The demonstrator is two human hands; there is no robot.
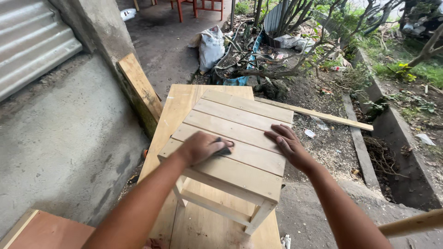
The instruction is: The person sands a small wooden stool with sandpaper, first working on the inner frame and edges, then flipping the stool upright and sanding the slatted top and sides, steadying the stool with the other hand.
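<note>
A small slatted wooden stool of pale bare wood stands on a wooden board. My left hand presses a small dark piece of sandpaper onto a slat near the front of the seat. My right hand lies flat with fingers spread on the seat's right side, holding nothing. The stool's legs and a lower rail show under the seat.
A concrete wall runs along the left with a plank leaning on it. A long thin lath lies on the dirt at right, beside a concrete drain channel. A white sack and branches lie beyond. A reddish board sits bottom left.
</note>
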